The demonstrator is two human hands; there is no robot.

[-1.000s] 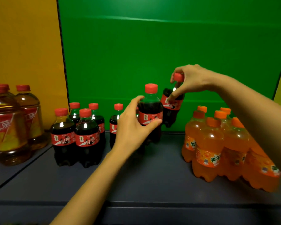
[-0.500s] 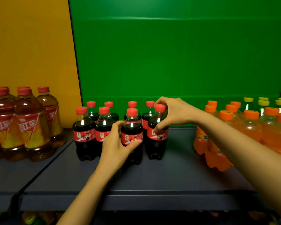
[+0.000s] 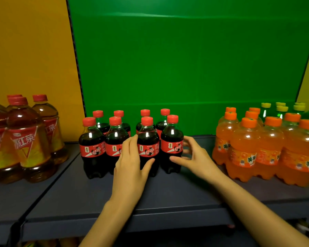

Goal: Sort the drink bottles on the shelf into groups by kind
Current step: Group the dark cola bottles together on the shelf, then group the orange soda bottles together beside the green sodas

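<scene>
Several red-capped cola bottles (image 3: 93,139) stand in two rows at the middle of the dark shelf (image 3: 168,191). My left hand (image 3: 130,163) wraps the third front-row cola bottle (image 3: 148,138), fingers along its left side and thumb across its front. The right-hand front cola bottle (image 3: 172,138) is cupped by my right hand (image 3: 194,157), with the thumb at its lower front and curled fingers against its right side. Both bottles stand upright on the shelf, close together.
Large red-capped tea bottles (image 3: 25,139) stand at the left on a neighbouring shelf board. Several orange soda bottles (image 3: 246,148) are grouped at the right, with green yellow-capped bottles (image 3: 282,113) behind them. Bare shelf lies in front of the colas.
Both cola bottles came down from the air onto the shelf beside the group. My right hand slid from its bottle's cap down to its body.
</scene>
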